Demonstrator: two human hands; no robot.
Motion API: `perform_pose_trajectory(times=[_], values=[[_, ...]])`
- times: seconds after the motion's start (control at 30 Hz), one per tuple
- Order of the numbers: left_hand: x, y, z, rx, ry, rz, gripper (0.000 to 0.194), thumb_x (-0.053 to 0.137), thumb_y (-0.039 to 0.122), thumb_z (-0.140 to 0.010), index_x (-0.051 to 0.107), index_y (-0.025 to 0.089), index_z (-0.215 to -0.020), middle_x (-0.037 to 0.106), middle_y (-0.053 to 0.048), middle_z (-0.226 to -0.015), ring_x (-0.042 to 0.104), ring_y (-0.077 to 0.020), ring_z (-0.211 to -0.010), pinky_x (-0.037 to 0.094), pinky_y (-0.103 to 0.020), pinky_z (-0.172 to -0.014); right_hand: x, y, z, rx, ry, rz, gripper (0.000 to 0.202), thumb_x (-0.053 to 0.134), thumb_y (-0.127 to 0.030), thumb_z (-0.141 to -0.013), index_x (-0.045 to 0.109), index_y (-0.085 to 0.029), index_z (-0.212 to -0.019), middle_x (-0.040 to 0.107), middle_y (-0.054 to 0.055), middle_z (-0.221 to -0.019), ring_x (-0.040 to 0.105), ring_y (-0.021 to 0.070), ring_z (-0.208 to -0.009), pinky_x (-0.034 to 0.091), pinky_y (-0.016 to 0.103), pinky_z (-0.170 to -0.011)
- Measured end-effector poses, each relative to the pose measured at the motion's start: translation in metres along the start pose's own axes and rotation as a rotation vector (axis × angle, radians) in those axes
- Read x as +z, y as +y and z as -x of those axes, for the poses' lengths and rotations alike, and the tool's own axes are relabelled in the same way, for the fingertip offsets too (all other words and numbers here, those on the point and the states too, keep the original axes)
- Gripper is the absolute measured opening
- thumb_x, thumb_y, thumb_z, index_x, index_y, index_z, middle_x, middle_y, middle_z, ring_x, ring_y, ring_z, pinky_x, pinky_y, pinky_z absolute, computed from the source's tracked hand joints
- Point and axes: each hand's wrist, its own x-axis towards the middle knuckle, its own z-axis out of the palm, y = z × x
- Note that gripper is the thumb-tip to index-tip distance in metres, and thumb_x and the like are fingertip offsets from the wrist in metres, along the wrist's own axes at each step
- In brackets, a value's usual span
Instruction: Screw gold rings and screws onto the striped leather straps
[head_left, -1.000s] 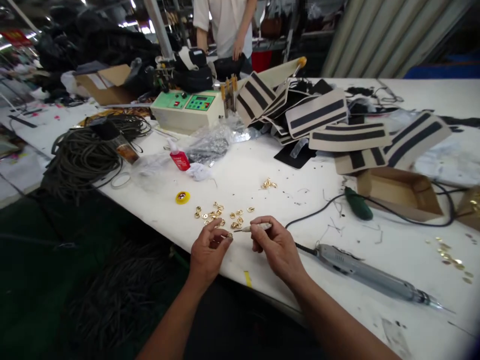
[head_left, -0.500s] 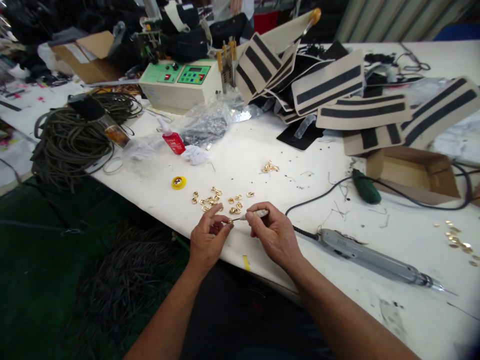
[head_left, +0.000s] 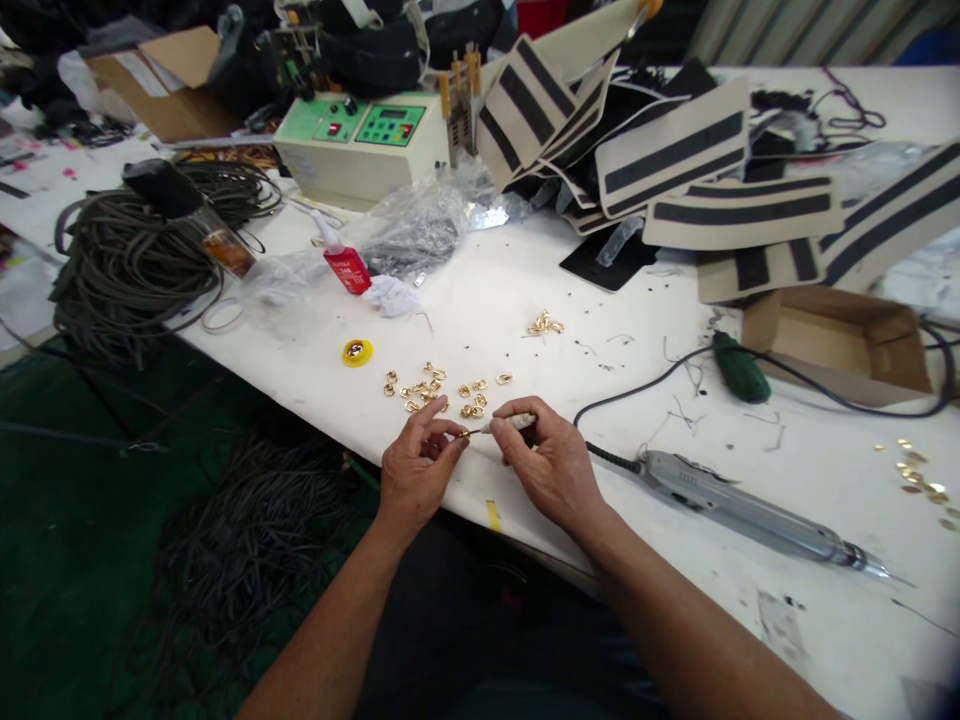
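Observation:
My left hand [head_left: 420,462] pinches a small gold metal fitting [head_left: 464,434] between thumb and fingertips, close above the table's front edge. In my right hand [head_left: 553,465] is a small screwdriver [head_left: 512,423] with a pale handle, its thin shaft pointing left and its tip at the fitting. My fingers partly cover the fitting, so its exact shape is hidden. Just beyond my hands lie several loose gold fittings [head_left: 474,400], with another little pile [head_left: 545,323] farther back. A round yellow dish [head_left: 358,352] holding small metal pieces sits to their left.
A grey electric screwdriver [head_left: 757,520] and its cable lie on the right, near gold discs [head_left: 916,470], a green-handled tool [head_left: 739,368] and a cardboard box [head_left: 832,340]. Behind stand a red bottle [head_left: 347,268], a control box [head_left: 360,150] and striped panels [head_left: 675,160]. Coiled cord [head_left: 112,270] is at left.
The view has shifted slightly, so the table things sit a little higher in the picture. Both hands keep their grips, and the screwdriver tip stays at the fitting.

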Motion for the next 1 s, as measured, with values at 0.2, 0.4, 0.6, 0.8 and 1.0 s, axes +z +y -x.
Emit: perform_pose_trajectory(times=[0.2,0.4,0.6,0.8,1.0], values=[[-0.001,0.0,0.001,0.006,-0.01,-0.033,0.055,0.077,0.033,-0.087,0.062,0.024,-0.139,0.08,-0.001,-0.099,0.067,-0.0128,-0.076,0.056,-0.026,-0.077,0.0,0.001,-0.001,-0.002,-0.007,0.009,0.019,0.066,-0.041,-0.094,0.07,-0.023,-0.098,0.065,-0.003,-0.063,0.059,0.0139,-0.057,0.044,0.026,-0.059],[-0.003,-0.002,0.002,0.0,-0.029,-0.02,0.056,0.078,0.033,-0.087,0.063,0.027,-0.141,0.08,0.0,-0.101,0.068,-0.0131,-0.078,0.056,-0.027,-0.079,0.0,0.002,-0.006,0.059,0.036,-0.033,0.035,0.07,-0.056,-0.09,0.069,-0.022,-0.084,0.062,-0.003,-0.057,0.058,0.0152,-0.055,0.043,0.027,-0.057],[-0.003,-0.005,0.001,-0.09,-0.038,0.085,0.057,0.08,0.039,-0.085,0.065,0.025,-0.138,0.08,-0.002,-0.098,0.071,-0.0153,-0.084,0.056,-0.027,-0.08,-0.006,-0.004,-0.001,-0.068,-0.081,-0.112,0.019,0.062,-0.033,-0.096,0.072,-0.024,-0.108,0.07,0.0,-0.08,0.064,0.0163,-0.073,0.047,0.027,-0.067],[-0.003,0.0,0.0,-0.164,0.093,0.115,0.052,0.082,0.046,-0.08,0.071,0.02,-0.124,0.08,-0.006,-0.099,0.072,-0.0195,-0.084,0.058,-0.03,-0.074,-0.014,-0.01,0.002,-0.001,0.031,-0.206,0.015,0.062,-0.033,-0.092,0.072,-0.022,-0.093,0.064,-0.002,-0.065,0.055,0.0146,-0.057,0.041,0.027,-0.057],[-0.013,0.015,-0.016,0.042,-0.025,-0.332,0.029,0.073,0.049,-0.087,0.08,0.027,-0.105,0.08,-0.004,-0.094,0.067,-0.0215,-0.072,0.058,-0.038,-0.075,-0.026,-0.017,0.002,0.094,0.177,-0.378,0.018,0.065,-0.037,-0.091,0.073,-0.022,-0.09,0.062,-0.003,-0.058,0.054,0.0146,-0.052,0.04,0.026,-0.052]])
